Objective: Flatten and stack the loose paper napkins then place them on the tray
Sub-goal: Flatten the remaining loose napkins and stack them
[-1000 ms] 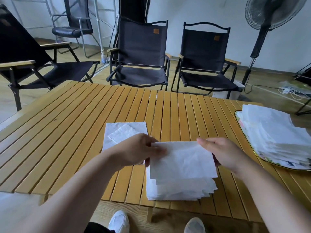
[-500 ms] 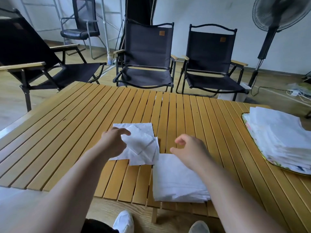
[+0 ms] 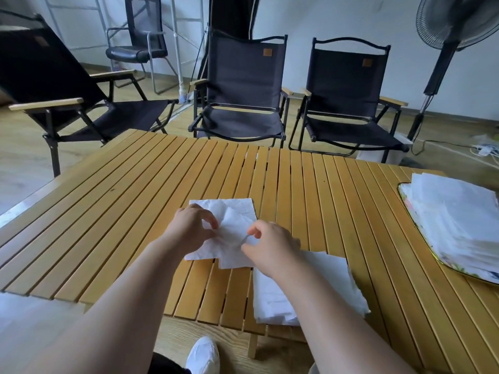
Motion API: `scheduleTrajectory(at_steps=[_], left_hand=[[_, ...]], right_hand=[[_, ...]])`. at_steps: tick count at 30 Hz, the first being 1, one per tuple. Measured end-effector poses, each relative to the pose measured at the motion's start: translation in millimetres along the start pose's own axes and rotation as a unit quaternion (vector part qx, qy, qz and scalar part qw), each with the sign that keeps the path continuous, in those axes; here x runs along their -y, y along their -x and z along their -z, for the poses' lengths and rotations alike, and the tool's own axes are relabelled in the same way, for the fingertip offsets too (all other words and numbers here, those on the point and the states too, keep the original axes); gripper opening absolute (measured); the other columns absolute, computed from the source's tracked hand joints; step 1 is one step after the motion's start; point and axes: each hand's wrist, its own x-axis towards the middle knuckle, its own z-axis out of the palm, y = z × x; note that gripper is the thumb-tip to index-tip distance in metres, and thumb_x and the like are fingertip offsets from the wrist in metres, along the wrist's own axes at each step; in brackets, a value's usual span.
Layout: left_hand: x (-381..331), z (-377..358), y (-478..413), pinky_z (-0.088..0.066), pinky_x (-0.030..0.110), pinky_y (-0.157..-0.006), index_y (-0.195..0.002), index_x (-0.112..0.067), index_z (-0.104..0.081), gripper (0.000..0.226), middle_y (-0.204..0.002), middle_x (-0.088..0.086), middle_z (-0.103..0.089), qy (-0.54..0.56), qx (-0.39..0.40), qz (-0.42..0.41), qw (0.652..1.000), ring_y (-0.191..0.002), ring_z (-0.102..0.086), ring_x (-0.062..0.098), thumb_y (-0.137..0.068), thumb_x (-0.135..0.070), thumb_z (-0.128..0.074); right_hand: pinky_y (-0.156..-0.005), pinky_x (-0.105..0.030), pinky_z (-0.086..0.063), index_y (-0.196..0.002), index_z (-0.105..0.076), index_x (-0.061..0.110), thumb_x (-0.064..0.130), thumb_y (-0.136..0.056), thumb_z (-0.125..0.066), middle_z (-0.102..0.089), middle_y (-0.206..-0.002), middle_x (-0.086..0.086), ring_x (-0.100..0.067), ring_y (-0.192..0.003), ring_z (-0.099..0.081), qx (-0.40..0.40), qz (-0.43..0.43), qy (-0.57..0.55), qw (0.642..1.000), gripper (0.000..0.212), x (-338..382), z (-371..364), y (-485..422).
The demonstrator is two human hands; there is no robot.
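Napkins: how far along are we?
Done: a tall pile sits on the tray, and a flattened stack lies by the table edge. In hand: left hand and right hand pinch a crumpled napkin. Remaining: flatten it, the sheet beneath, then move the stack to the tray.

Bare slatted table (image 3: 113, 201) lies open left of the loose napkins (image 3: 229, 233); the napkin stack (image 3: 310, 287) and heaped tray (image 3: 405, 201) crowd the right.

a slatted wooden table (image 3: 135, 225) carries crumpled loose napkins (image 3: 237, 211) overlapping near its middle, a flat napkin stack (image 3: 318, 287) at the near edge just beside them, and a tray (image 3: 405, 197) heaped with napkins far right.
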Motion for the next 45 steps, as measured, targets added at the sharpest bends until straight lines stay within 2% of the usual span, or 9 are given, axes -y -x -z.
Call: scheduleTrajectory(at_steps=[9, 15, 20, 22, 25, 30, 37, 41, 45], left_hand=[[-6.4, 1.6, 0.6, -0.041, 0.031, -0.086, -0.099, -0.032, -0.073, 0.009, -0.124, -0.001, -0.057, -0.022, 0.004, 0.023, 0.999, -0.119, -0.04, 0.026, -0.09, -0.034, -0.07], [-35.7, 26.9, 15.1, -0.04, 0.039, -0.093, -0.091, -0.039, -0.062, 0.004, -0.129, -0.012, -0.056, -0.018, -0.035, -0.049, 0.998, -0.121, -0.037, 0.019, -0.092, -0.042, -0.065], [-56.5, 39.1, 37.6, -0.045, 0.014, -0.074, -0.096, -0.031, -0.066, 0.008, -0.1, -0.017, -0.064, 0.1, -0.01, -0.129, 0.987, -0.095, -0.059, 0.002, -0.091, -0.025, -0.069], [-62.0, 37.2, 41.3, -0.049, 0.02, -0.069, -0.098, -0.027, -0.068, 0.012, -0.094, -0.011, -0.068, 0.119, -0.006, -0.146, 0.982, -0.085, -0.061, 0.006, -0.089, -0.021, -0.072], [-73.2, 33.0, 43.6, -0.042, 0.023, -0.06, -0.084, -0.011, -0.071, 0.012, -0.068, -0.008, -0.065, 0.217, 0.018, -0.145, 0.965, -0.062, -0.053, 0.005, -0.091, -0.021, -0.07], [-98.1, 29.5, 54.9, -0.042, 0.017, -0.058, -0.077, -0.01, -0.069, 0.029, -0.065, -0.007, -0.07, 0.274, 0.177, -0.112, 0.939, -0.056, -0.054, 0.005, -0.096, -0.03, -0.064], [-111.4, 6.5, 57.2, -0.039, 0.022, -0.056, -0.089, -0.013, -0.073, 0.022, -0.083, -0.002, -0.078, 0.173, 0.325, -0.05, 0.928, -0.057, -0.057, 0.008, -0.097, -0.028, -0.06], [-91.7, 4.7, 38.9, -0.041, 0.021, -0.053, -0.089, -0.019, -0.073, 0.02, -0.079, -0.007, -0.077, 0.091, 0.165, -0.023, 0.982, -0.061, -0.061, 0.014, -0.097, -0.03, -0.058], [-57.1, 0.1, 17.9, -0.053, 0.024, -0.073, -0.116, -0.027, -0.068, 0.024, -0.12, -0.002, -0.067, 0.069, 0.063, -0.005, 0.996, -0.096, -0.063, 0.014, -0.096, -0.019, -0.058]], right_hand=[[-0.1, -0.038, -0.039, -0.121, -0.06, 0.03, 0.033, -0.092, -0.063, -0.062, -0.118, 0.009, -0.019, -0.108, -0.057, 0.001, -0.018, -0.007, 1.0, 0.029, -16.0, 10.7, 0.5], [-0.104, -0.043, -0.042, -0.139, -0.051, 0.034, 0.031, -0.088, -0.071, -0.053, -0.134, 0.009, -0.019, -0.116, -0.055, -0.038, 0.031, -0.063, 0.997, 0.055, -13.4, 14.4, -1.5], [-0.094, -0.039, -0.048, -0.097, -0.073, 0.02, 0.02, -0.09, -0.073, -0.062, -0.111, 0.008, -0.017, -0.102, -0.057, -0.173, 0.133, -0.119, 0.969, 0.007, -23.7, 24.9, -7.7], [-0.083, -0.032, -0.05, -0.093, -0.072, 0.016, 0.02, -0.091, -0.072, -0.066, -0.1, 0.006, -0.013, -0.092, -0.058, -0.181, 0.145, -0.165, 0.959, 0.004, -34.9, 35.7, -4.8], [-0.064, -0.032, -0.039, -0.083, -0.067, 0.01, 0.041, -0.087, -0.068, -0.062, -0.075, -0.013, -0.013, -0.068, -0.048, -0.133, 0.109, -0.26, 0.95, 0.031, -57.7, 58.2, 4.8], [-0.063, -0.042, -0.043, -0.079, -0.067, 0.005, 0.052, -0.082, -0.072, -0.062, -0.067, -0.018, -0.027, -0.06, -0.056, -0.044, 0.005, -0.304, 0.952, 0.047, -100.0, 94.8, 25.1], [-0.055, -0.027, -0.034, -0.069, -0.062, 0.018, 0.045, -0.093, -0.064, -0.052, -0.057, 0.006, -0.013, -0.052, -0.043, 0.149, -0.155, 0.004, 0.977, 0.037, -110.5, 99.8, 42.6], [-0.061, -0.029, -0.044, -0.091, -0.07, 0.012, 0.047, -0.091, -0.06, -0.068, -0.083, -0.007, -0.02, -0.073, -0.064, 0.014, -0.189, 0.079, 0.979, 0.036, -99.2, 87.1, 25.3], [-0.083, -0.035, -0.054, -0.089, -0.066, 0.023, 0.041, -0.09, -0.064, -0.068, -0.091, 0.002, -0.022, -0.087, -0.063, -0.062, -0.137, -0.003, 0.989, 0.019, -70.1, 58.7, 7.3]])
